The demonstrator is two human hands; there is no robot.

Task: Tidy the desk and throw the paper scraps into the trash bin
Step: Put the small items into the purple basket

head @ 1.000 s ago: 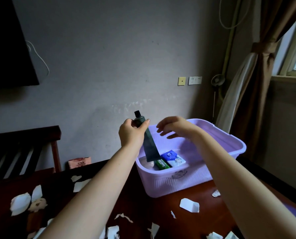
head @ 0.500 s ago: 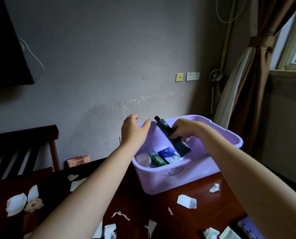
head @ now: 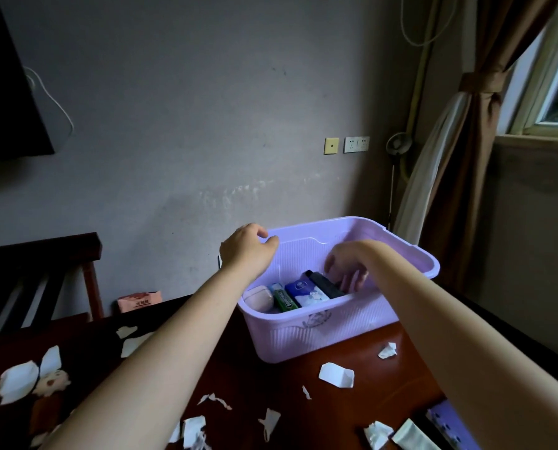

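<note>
The right hand (head: pixel 346 270) reaches into the lilac basket (head: pixel 307 323) over the dark tube (head: pixel 324 283), its grip hidden, perhaps slack; the left hand (head: pixel 247 252) hovers loosely curled, empty, while paper scraps (head: pixel 336 375) litter the surface (head: pixel 385 396).

Blurred right fingers (head: pixel 352 281) inside basket (head: pixel 323 332)
</note>
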